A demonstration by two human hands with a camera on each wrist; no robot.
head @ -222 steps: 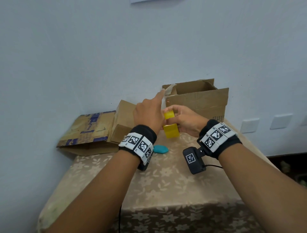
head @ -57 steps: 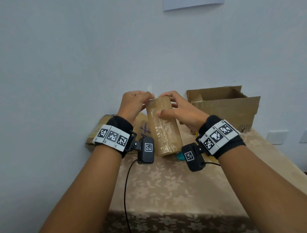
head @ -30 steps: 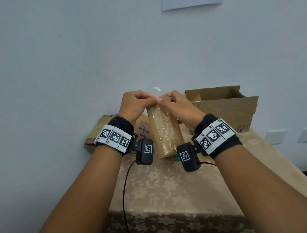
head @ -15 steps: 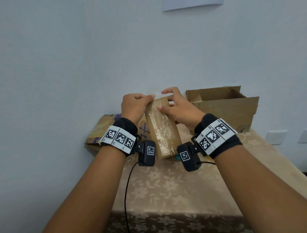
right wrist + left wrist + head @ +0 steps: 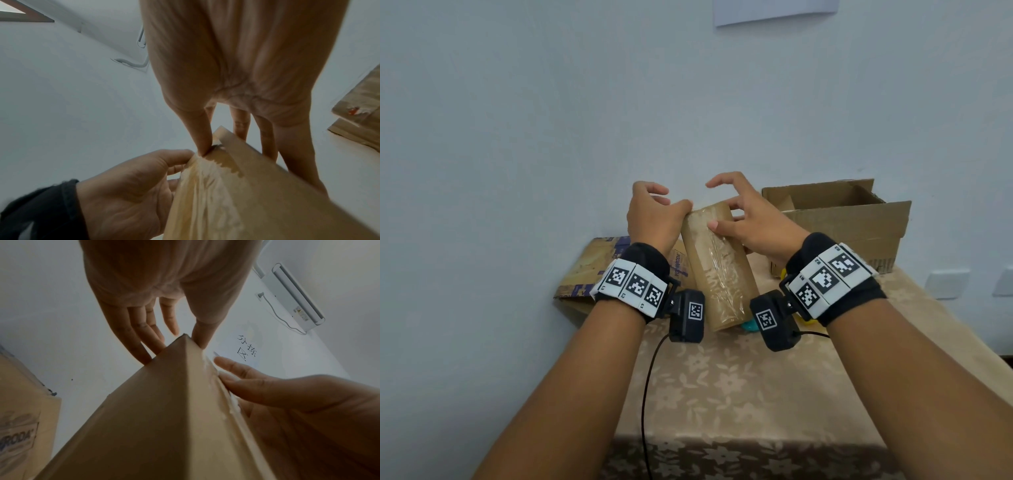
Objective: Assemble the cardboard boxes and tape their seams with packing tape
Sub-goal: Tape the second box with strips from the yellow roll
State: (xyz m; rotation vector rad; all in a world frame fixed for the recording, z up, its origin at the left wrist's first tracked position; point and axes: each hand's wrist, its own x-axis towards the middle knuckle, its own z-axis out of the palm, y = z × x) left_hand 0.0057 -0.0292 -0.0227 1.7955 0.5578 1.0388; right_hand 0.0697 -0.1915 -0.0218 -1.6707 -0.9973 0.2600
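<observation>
Lifting since before, right hand (image 5: pixel 753 228) index; grip of it and of left hand (image 5: pixel 650 219) pinching taped box (image 5: pixel 719 274).

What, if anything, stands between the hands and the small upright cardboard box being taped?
Nothing visible does. Both hands hold the small cardboard box at its top. The left hand pinches one upper corner, and the right hand has its thumb on the taped face and its fingers behind it.

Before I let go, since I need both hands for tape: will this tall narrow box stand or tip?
Likely tips: the narrow box is tall, leaning, and steadied only at its top by the left hand and right hand. Probably light and stiff: faces look flat under fingertip holds.
</observation>
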